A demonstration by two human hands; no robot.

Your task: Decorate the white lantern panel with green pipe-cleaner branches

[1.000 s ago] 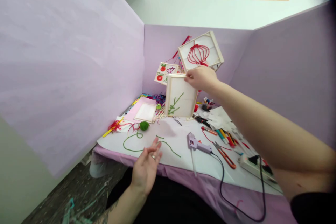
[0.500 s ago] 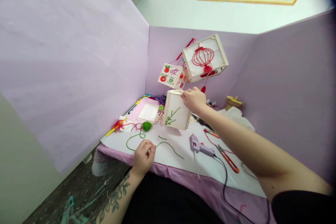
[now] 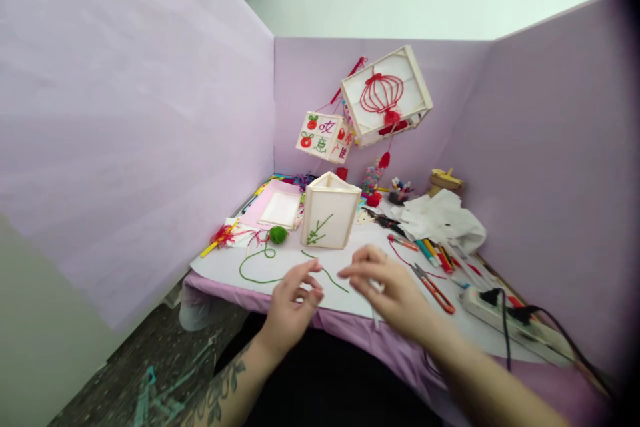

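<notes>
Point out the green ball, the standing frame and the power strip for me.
Green ball (image 3: 278, 235): head view, middle of the wound yarn.
Standing frame (image 3: 339, 219): head view, white front panel.
Power strip (image 3: 530, 335): head view, its pale casing.

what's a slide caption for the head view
Bare left hand and right hand before a pale-framed white triangular box bearing a green branch.

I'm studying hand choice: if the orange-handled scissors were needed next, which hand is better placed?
Probably the right hand: it looks empty and is nearer the orange-handled scissors, which lie to its right. The left hand is farther off, by the green yarn strand, with the right hand between.
</notes>
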